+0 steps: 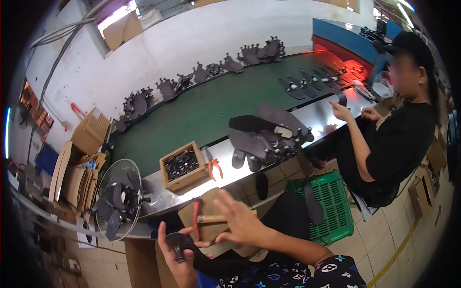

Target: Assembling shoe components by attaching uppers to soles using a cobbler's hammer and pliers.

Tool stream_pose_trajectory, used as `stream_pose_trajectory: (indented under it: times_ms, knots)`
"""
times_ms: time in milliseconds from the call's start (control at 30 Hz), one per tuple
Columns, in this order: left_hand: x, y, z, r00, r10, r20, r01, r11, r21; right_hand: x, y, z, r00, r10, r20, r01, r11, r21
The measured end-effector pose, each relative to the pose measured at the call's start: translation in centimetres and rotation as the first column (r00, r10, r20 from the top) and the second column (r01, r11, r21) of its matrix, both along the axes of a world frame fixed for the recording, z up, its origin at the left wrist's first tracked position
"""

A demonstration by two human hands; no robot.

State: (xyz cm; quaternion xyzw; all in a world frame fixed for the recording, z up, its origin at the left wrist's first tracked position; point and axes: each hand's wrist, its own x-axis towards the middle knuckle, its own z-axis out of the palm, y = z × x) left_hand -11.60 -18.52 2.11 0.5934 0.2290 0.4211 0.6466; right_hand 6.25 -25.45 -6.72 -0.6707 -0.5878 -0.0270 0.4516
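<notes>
My left hand (180,264) is closed round one end of a black sandal sole (211,261), which has a dark loop-like part on it. The sole stretches from that hand to the right, across my lap. My right hand (245,223) has its fingers spread and hangs over the handle of a hammer (197,218). Red-headed and wooden-handled, the hammer lies on a brown board (185,213). Whether my fingers touch its handle is hard to tell.
A wooden box (181,165) of small black pieces stands beside orange-handled pliers (212,168). Stacked dark soles (257,139) lie on the metal ledge by the green conveyor belt (201,113). A wire basket (117,199), green crate (331,206) and seated co-worker (398,129) surround me.
</notes>
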Motion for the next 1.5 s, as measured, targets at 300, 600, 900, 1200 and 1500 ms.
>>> stream_pose_trajectory:
  times_ms: [300,600,900,1200,1500]
  knots:
    - [1.0,3.0,-3.8,0.987,0.160,0.016,-0.159,0.985,-0.070,2.2,-8.3,-9.4,0.972,-0.231,-0.033,0.209,0.926,-0.315]
    - [8.2,12.6,-13.9,0.673,0.382,-0.633,0.129,0.783,0.609,-2.4,-20.0,-10.5,0.423,-0.705,-0.569,0.644,0.676,-0.358]
    - [7.5,12.2,-12.9,0.770,0.189,-0.609,0.296,0.740,0.604,2.6,-22.0,-12.5,0.109,-0.697,-0.709,0.664,0.582,-0.469]
    - [8.1,10.4,-13.3,0.794,0.204,-0.572,0.307,0.678,0.668,-0.4,-18.9,-8.1,0.182,-0.459,-0.869,0.536,0.788,-0.304]
    - [6.8,9.6,-14.0,0.758,0.353,-0.548,0.141,0.732,0.666,-1.5,-17.9,-8.6,0.406,-0.494,-0.769,0.518,0.818,-0.251]
